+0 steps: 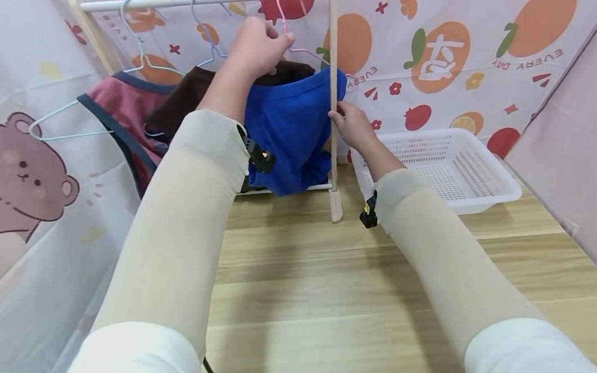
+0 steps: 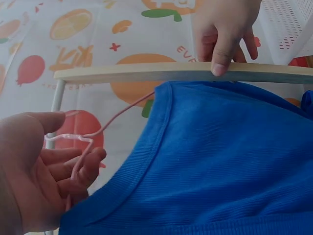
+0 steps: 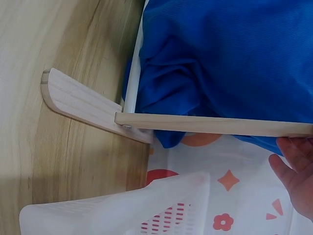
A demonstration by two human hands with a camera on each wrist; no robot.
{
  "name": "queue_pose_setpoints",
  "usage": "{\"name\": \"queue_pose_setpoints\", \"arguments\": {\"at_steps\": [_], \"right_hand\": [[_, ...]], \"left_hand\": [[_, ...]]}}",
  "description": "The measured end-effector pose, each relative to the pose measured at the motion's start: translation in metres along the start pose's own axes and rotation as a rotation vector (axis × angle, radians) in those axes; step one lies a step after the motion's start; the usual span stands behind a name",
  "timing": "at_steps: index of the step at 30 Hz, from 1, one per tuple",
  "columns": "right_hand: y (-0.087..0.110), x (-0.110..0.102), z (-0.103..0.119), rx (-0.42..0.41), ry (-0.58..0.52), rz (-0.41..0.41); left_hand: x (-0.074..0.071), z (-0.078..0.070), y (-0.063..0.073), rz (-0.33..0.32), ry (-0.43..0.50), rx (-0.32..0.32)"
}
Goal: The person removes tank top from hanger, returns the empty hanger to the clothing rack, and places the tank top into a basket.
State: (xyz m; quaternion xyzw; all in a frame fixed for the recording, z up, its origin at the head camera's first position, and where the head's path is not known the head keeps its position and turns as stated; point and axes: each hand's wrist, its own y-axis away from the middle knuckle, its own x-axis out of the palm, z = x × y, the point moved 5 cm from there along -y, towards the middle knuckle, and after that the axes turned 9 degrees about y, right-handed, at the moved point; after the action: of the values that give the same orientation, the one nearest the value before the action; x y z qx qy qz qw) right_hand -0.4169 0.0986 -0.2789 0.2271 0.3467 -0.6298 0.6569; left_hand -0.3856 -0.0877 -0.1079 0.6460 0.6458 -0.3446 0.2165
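A blue top (image 1: 290, 130) hangs from a pink hanger (image 2: 113, 118) at the right end of a small clothes rack. My left hand (image 1: 257, 48) is up by the hanger's neck, thumb and fingers loosely curled around the pink wire. Over at the rack's right side, my right hand (image 1: 353, 126) grips the wooden post (image 1: 333, 55), its thumb on the near face and the fingers behind. The top's upper edge (image 1: 342, 83) passes behind the post, close to that hand. In the right wrist view its lower part bunches near the bottom bar (image 3: 134, 73).
Left along the white rail (image 1: 167, 0) hang a dark brown garment (image 1: 192, 90) and a pink garment with navy trim (image 1: 122, 105), on blue and mint hangers. A white perforated basket (image 1: 487, 202) stands right of the rack on the wooden table (image 1: 310, 321). Printed cloth covers the back.
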Motion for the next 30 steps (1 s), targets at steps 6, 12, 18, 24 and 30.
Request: {"name": "queue_pose_setpoints", "arguments": {"at_steps": [6, 12, 18, 24, 30], "right_hand": [[0.001, 0.001, 0.001, 0.001, 0.000, 0.006], [0.002, 0.000, 0.001, -0.007, -0.006, 0.004], [0.003, 0.002, 0.002, -0.016, -0.021, 0.002], [0.004, 0.004, 0.004, -0.031, -0.022, -0.007], [0.005, 0.005, 0.004, -0.017, -0.030, -0.002]], "left_hand": [[0.001, 0.006, -0.003, 0.008, -0.055, 0.001], [0.004, 0.006, -0.005, -0.009, -0.091, 0.011], [0.004, 0.009, -0.007, -0.030, -0.125, -0.005], [0.003, 0.012, -0.009, -0.044, -0.194, -0.025], [0.004, 0.012, -0.009, -0.010, -0.209, -0.041]]}}
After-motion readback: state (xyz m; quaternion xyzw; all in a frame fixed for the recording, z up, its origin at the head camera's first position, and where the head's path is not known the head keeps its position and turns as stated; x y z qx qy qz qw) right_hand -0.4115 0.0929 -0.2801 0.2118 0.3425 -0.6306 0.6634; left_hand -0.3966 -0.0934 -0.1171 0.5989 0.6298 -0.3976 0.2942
